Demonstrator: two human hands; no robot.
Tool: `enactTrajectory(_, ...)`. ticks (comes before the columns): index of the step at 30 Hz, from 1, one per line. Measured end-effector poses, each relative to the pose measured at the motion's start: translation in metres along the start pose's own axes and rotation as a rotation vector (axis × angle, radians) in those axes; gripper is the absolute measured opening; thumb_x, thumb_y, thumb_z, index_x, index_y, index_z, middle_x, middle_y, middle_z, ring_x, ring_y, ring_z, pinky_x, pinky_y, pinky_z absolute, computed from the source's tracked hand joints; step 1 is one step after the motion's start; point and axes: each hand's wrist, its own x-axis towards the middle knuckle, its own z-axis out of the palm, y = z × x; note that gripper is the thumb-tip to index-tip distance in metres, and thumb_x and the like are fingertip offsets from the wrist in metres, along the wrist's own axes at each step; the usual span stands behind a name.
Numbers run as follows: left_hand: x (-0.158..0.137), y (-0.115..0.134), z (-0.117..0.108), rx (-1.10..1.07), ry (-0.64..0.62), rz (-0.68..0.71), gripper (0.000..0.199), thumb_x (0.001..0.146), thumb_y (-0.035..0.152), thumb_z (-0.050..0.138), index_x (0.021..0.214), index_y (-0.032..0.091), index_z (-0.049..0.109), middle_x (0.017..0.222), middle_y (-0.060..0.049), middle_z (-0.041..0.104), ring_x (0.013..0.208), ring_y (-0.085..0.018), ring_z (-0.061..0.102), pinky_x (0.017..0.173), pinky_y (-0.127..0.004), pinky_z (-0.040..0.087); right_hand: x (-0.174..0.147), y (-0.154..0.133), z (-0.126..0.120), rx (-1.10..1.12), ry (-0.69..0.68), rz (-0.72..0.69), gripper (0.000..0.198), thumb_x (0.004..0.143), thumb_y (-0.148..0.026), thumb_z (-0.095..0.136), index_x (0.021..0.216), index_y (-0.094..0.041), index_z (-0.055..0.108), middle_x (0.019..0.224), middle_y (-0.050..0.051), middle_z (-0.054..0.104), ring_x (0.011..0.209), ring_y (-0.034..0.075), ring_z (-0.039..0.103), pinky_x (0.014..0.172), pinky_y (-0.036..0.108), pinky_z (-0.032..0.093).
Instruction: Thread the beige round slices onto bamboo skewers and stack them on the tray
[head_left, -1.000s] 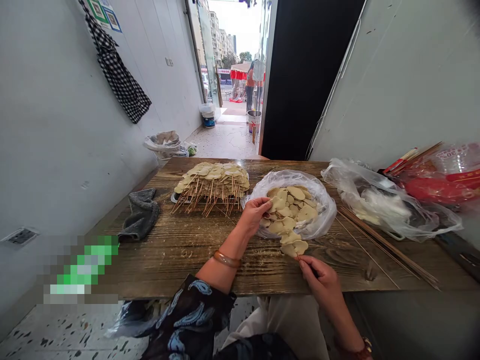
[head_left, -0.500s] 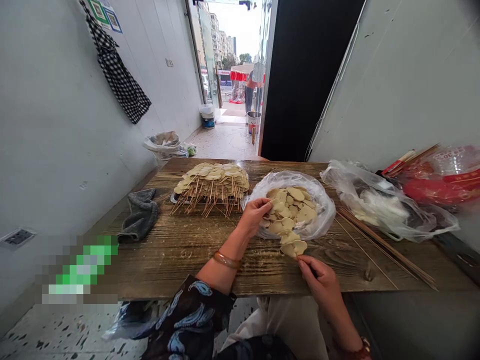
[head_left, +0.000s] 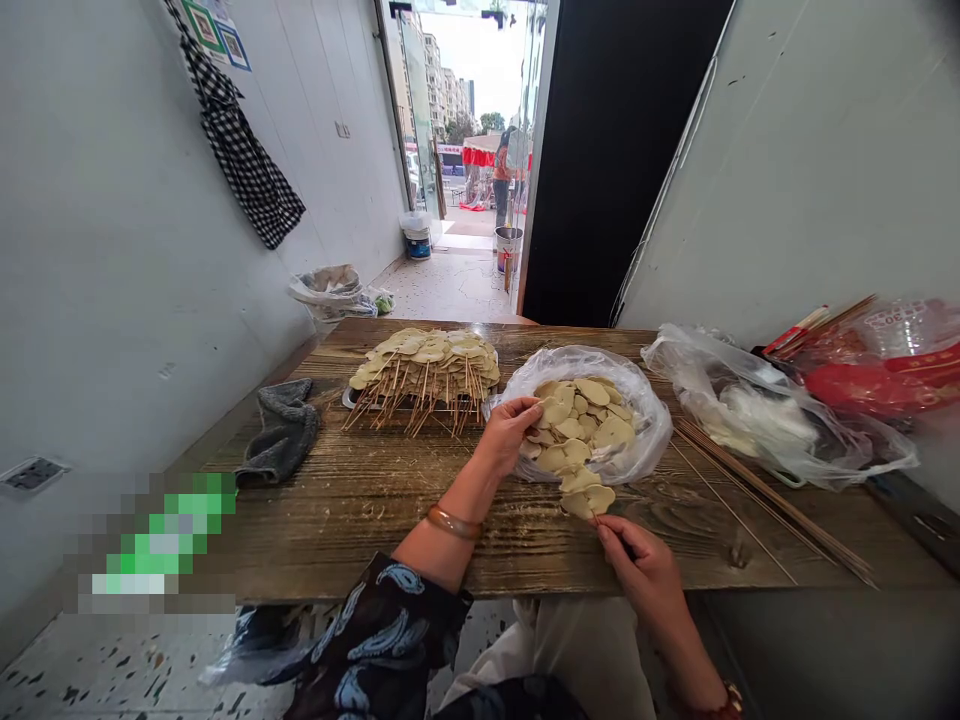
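My right hand [head_left: 643,568] is closed on the lower end of a skewer that carries several thin, pale-yellow round slices [head_left: 589,500]. These hang at the near edge of a clear plastic bag [head_left: 651,425] filled with loose slices [head_left: 592,392]. At the bag's left side, my left hand [head_left: 506,435] pinches the edge of a pale slice [head_left: 553,410]. Left of the bag, many finished skewers of slices [head_left: 424,348] are piled on a metal tray [head_left: 349,397], their sticks pointing toward me.
Bare skewers [head_left: 772,490] lie on the wooden table [head_left: 420,530] to the right. Behind them are another plastic bag [head_left: 772,410] and red packaging [head_left: 855,390]. A grey cloth [head_left: 277,440] rests at the left edge. Outside the doorway stands a person [head_left: 502,175].
Both hands have hardly moved and keep their grips. The camera view has shifted slightly. The person outside the doorway shows more plainly now.
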Motion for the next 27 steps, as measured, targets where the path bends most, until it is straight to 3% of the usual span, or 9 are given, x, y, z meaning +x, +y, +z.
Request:
enactTrajectory(11,-0.0008,-0.0014,0.0021,-0.034,-0.034,-0.057,0.038,0.051,0.035,0.084,0.076,0.011,0.068,0.062,0.0,0.059,0.051,-0.006,0.051,0.046,-0.018,0.041,-0.0005,0.0045,0.0008,0.0,-0.008,0.009,0.03,0.087,-0.039,0.051,0.091,-0.018,0.073,0.082,0.007,0.072,0.076,0.02,0.067,0.07,0.028,0.053)
enactTrajectory(27,-0.0025,-0.0047,0.0038,0.053,-0.04,-0.026,0.035,0.056,0.033,0.081,0.08,0.011,0.068,0.062,0.0,0.06,0.05,-0.006,0.05,0.048,-0.018,0.038,-0.0005,0.0061,0.0025,0.001,0.012,0.019,0.032,0.087,-0.041,0.051,0.093,-0.019,0.073,0.085,0.007,0.072,0.075,0.02,0.066,0.066,0.028,0.053)
